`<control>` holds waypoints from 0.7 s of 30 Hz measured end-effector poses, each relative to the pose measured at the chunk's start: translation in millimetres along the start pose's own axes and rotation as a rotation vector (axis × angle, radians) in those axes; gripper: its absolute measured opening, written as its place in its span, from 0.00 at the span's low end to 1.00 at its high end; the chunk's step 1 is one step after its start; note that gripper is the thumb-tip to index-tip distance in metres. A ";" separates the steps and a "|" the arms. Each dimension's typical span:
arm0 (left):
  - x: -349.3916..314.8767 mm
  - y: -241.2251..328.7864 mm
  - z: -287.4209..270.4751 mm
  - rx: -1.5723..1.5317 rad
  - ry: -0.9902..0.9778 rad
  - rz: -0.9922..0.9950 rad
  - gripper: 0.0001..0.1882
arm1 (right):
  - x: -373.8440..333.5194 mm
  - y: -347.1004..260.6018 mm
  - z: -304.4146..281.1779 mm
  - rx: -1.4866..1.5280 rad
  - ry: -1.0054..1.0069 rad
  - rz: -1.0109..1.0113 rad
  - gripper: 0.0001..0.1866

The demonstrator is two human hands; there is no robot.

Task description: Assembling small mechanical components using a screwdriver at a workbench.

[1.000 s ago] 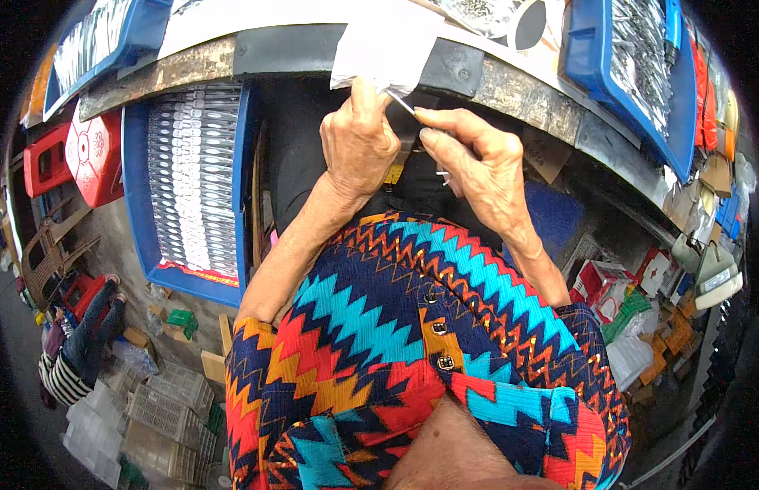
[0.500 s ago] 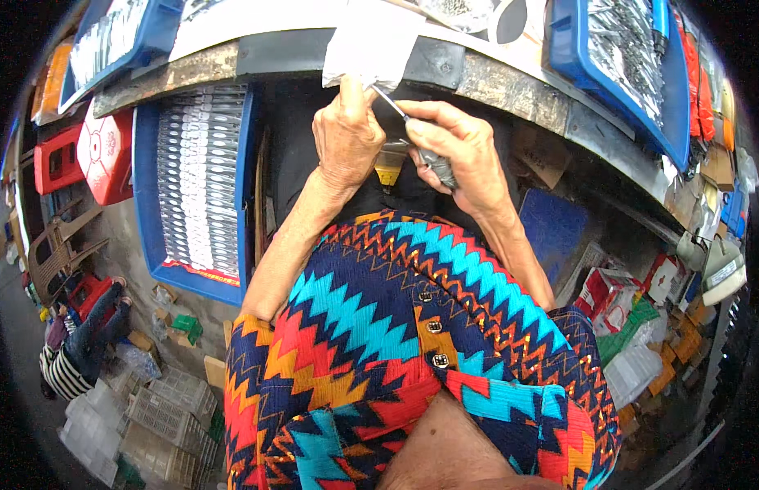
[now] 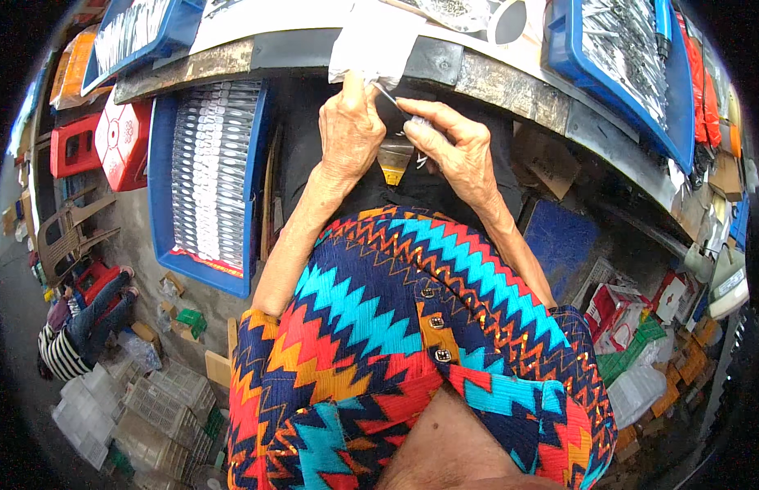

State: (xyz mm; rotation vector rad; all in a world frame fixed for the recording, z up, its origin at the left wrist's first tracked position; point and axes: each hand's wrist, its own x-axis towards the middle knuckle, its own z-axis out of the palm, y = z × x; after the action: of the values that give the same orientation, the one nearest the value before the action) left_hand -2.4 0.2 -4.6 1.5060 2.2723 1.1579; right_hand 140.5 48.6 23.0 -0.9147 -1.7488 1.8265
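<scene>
My left hand (image 3: 351,131) is closed, its fingertips up against the lower edge of a white cloth or sheet (image 3: 373,51) that hangs over the bench edge. What those fingers pinch is hidden. Just to the right, my right hand (image 3: 459,149) is closed on a thin metal piece (image 3: 388,95), whose far end slants up toward the left fingertips. Below the right palm a few slim shiny pieces stick out, too small to name. Beneath the hands, a yellow-and-metal object (image 3: 392,167) lies by my dark-clothed lap.
The worn bench edge (image 3: 314,51) curves across the front. Blue trays of silver pieces stand on it, one at right (image 3: 565,61), another at left (image 3: 177,37). Lower left, a blue tray (image 3: 160,237) holds neat rows. A person (image 3: 85,331) in stripes is far left; crates (image 3: 163,400) stack below.
The view has shifted slightly. My right hand has turned a little, and the grey bundle seen under its palm is now mostly hidden. The left hand keeps its place at the white sheet.
</scene>
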 end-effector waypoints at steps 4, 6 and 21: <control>-0.6 0.3 -0.3 0.009 -0.008 -0.010 0.06 | 1.7 4.8 -0.1 0.014 0.000 -0.048 0.14; -0.9 1.7 -0.6 0.000 -0.009 -0.020 0.06 | 0.8 3.3 0.4 0.004 0.003 -0.036 0.14; 0.1 0.4 -1.9 0.073 -0.018 0.010 0.06 | 1.8 -25.6 1.4 -1.215 0.071 -0.624 0.20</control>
State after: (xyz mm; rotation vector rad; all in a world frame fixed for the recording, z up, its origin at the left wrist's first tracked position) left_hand -3.2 -0.6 -3.1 1.5490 2.3214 1.0714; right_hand 135.1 51.3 48.0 -0.6204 -2.6586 0.2291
